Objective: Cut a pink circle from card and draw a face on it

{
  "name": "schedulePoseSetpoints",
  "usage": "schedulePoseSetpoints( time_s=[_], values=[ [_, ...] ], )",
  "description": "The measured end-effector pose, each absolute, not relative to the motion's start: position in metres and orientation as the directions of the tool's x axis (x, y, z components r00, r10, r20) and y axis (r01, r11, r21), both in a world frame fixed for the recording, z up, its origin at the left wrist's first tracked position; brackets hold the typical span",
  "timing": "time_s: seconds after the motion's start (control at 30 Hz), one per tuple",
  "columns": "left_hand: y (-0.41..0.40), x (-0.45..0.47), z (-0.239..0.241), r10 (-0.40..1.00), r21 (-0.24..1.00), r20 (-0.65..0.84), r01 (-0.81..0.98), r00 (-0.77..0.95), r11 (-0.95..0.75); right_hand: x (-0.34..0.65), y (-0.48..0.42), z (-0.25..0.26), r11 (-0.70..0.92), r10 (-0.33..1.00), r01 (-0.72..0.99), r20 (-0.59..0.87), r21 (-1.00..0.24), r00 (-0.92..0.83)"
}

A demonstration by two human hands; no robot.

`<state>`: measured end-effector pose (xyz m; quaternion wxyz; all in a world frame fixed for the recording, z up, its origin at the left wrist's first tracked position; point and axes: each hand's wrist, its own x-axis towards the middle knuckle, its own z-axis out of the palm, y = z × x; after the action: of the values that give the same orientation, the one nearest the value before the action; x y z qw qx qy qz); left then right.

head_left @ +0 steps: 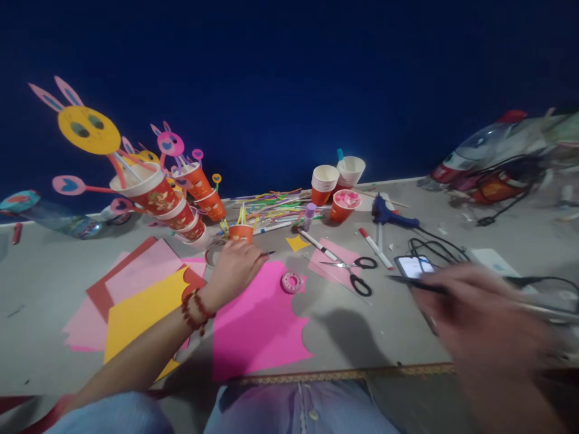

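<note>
My right hand (479,313), smeared by motion, is closed on a slim black pen (418,283) whose tip points left, over the phone (415,265) with its lit screen. My left hand (235,268) is closed above the top edge of a bright pink paper sheet (257,331), just in front of a small red cup (241,232). A short dark tip (268,253) sticks out past its fingers; what it belongs to is hidden. On the pink sheet, whose right edge has scalloped cuts, lies a roll of pink tape (291,281).
Black-handled scissors (357,274) lie on pale pink paper, beside markers (375,248) and a blue glue gun (391,212) with its cord. Stacked cups with paper bunny faces (88,129) stand at left, above yellow paper (140,307). Bottles (470,150) stand at right.
</note>
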<state>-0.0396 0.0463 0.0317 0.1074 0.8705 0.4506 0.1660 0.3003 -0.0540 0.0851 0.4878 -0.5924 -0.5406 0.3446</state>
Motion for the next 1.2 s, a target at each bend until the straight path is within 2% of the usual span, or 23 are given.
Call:
schedulePoseSetpoints(
  time_s=[0.07,0.17,0.37,0.47,0.57,0.87,1.2],
  values=[
    [0.074,-0.024,0.027,0.780,0.119,0.248,0.781,0.575,-0.613,0.282,-0.038,0.061,0.033,0.986,0.225,0.068,-0.974,0.149],
    [0.097,-0.001,0.019,0.763,0.085,0.278,0.776,0.584,-0.625,0.258,-0.016,0.026,-0.099,0.995,0.052,-0.097,-0.994,0.036],
    [0.070,-0.002,0.000,0.725,0.145,0.324,0.725,0.608,-0.673,0.265,-0.013,-0.017,-0.159,0.987,0.030,-0.158,-0.987,0.017],
    [0.043,-0.007,-0.013,0.721,0.308,0.312,0.653,0.619,-0.693,0.265,-0.012,-0.030,-0.162,0.987,0.044,-0.162,-0.986,0.013],
    [0.026,-0.004,-0.024,0.749,0.387,0.247,0.646,0.615,-0.658,0.255,-0.002,-0.037,-0.135,0.991,0.055,-0.135,-0.989,-0.003],
    [0.023,0.004,-0.036,0.760,0.434,0.217,0.637,0.612,-0.637,0.230,0.019,-0.044,-0.014,0.996,0.186,-0.030,-0.982,-0.083],
    [0.022,0.003,-0.043,0.761,0.455,0.240,0.623,0.602,-0.636,0.221,0.024,-0.044,0.051,0.989,0.264,0.012,-0.963,-0.148]
  ],
)
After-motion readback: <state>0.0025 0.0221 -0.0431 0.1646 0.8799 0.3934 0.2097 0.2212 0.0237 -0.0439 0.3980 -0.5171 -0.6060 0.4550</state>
